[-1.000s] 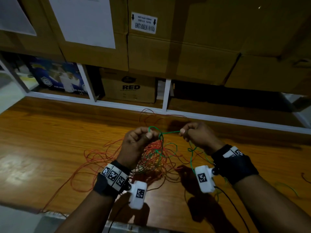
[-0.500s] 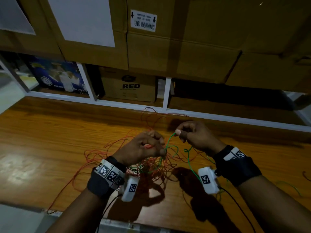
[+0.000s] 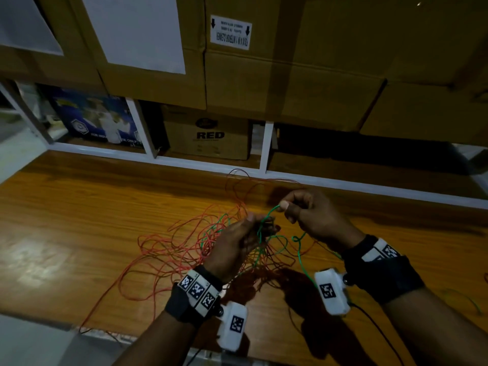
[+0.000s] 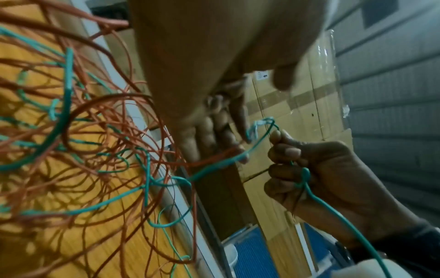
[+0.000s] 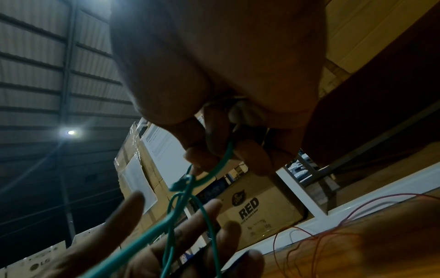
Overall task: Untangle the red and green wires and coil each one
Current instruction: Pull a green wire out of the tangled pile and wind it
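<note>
A loose tangle of red wire (image 3: 171, 249) and green wire (image 3: 301, 257) lies spread on the wooden table (image 3: 79, 220). My left hand (image 3: 260, 228) hovers over the tangle's right side, its fingers (image 4: 214, 131) straight and spread, with red and green strands lying across the fingertips. Just up and right, my right hand (image 3: 286, 207) pinches a raised green loop between thumb and forefinger. In the right wrist view the green wire (image 5: 181, 206) runs down from that pinch through a small knot and past my left palm (image 5: 178, 235). The left wrist view shows the green wire (image 4: 311, 195) trailing under my right hand (image 4: 309, 169).
White shelf uprights (image 3: 265, 146) stand at the table's back edge, with a carton marked RED (image 3: 208, 136) and a blue box (image 3: 97, 120) behind them. Large cartons (image 3: 290, 75) are stacked above. A green strand (image 3: 472, 302) lies at the far right. Red strands reach the front edge.
My left hand has let go its pinch, straightened its fingers and shifted right. My right hand keeps its pinch on the green wire, holding it a little further right.
</note>
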